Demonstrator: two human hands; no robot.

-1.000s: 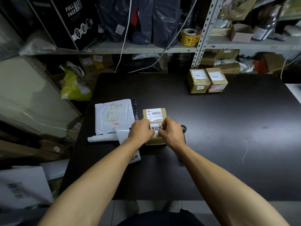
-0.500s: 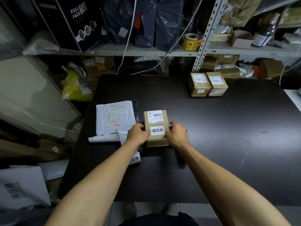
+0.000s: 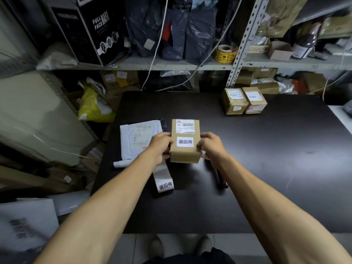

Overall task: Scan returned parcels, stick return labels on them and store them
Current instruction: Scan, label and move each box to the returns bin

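White padded mailer (image 3: 140, 139) on the black table (image 3: 266, 159), unlabelled; left hand (image 3: 161, 147) and right hand (image 3: 210, 146), a second earlier smoothing the return label (image 3: 185, 141), now clasp the brown parcel (image 3: 185, 151), lifted, seemingly storage-bound.

Frame ctr: parcel (image 3: 185, 141) betw. left hand (image 3: 161, 144) & right hand (image 3: 210, 144). Mailer (image 3: 140, 141) just left; label strip (image 3: 163, 180) below-left. Two boxes (image 3: 243, 101) upper right on table (image 3: 266, 168); shelf (image 3: 171, 65) behind.
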